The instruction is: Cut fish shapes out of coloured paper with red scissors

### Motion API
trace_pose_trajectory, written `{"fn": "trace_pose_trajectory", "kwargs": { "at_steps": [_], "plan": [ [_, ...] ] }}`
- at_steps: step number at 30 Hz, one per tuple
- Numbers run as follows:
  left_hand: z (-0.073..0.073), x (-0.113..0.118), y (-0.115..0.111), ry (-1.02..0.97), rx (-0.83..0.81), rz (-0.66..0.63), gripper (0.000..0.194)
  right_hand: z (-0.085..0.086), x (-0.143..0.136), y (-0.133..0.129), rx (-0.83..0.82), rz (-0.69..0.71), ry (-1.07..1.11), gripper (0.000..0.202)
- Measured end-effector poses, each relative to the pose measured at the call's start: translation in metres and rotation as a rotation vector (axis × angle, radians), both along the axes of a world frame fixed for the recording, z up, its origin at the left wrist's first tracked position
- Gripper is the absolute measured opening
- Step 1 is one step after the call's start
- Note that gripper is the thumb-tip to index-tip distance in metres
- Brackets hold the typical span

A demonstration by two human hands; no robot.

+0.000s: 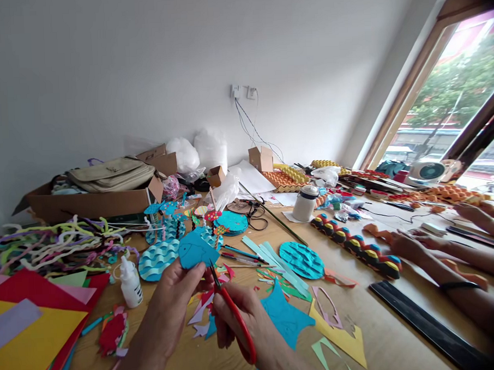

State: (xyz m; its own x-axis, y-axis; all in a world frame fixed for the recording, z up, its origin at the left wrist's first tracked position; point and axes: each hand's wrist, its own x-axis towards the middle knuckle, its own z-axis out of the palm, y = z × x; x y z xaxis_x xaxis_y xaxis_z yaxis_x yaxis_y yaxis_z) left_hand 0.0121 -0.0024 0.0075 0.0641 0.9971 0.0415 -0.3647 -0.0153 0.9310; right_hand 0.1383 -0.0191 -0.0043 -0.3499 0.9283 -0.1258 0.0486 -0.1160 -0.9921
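Observation:
A piece of blue paper (196, 249) with a fish shape drawn on it is pinched in my left hand (181, 289), above the middle of the table. Red-handled scissors (236, 322) are in my right hand (240, 313), their blades pointing up at the paper's lower right edge. Beneath and around my hands lie small coloured paper scraps (203, 312). A larger blue paper piece (286, 317) with jagged points is on the table just right of my right hand.
A white glue bottle (130, 283) and coloured paper sheets (40, 325) are at left. Pens, blue textured discs (301, 260) and a white jar (305, 204) stand or lie beyond. Another person's hands (409, 246) work at right, near a black strip (425, 322).

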Motion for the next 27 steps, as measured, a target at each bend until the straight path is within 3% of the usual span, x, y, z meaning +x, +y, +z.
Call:
{"fn": "trace_pose_trajectory", "kwargs": {
  "at_steps": [8,27],
  "plan": [
    [-0.0012,0.0021,-0.0017,0.003,0.024,0.001,0.015,-0.0012,-0.0015,0.0005,0.004,-0.02,0.036,0.059],
    [0.0007,0.001,-0.0003,0.05,-0.021,-0.02,0.009,-0.0093,0.0056,0.002,-0.01,0.016,0.01,0.055]
  ]
}}
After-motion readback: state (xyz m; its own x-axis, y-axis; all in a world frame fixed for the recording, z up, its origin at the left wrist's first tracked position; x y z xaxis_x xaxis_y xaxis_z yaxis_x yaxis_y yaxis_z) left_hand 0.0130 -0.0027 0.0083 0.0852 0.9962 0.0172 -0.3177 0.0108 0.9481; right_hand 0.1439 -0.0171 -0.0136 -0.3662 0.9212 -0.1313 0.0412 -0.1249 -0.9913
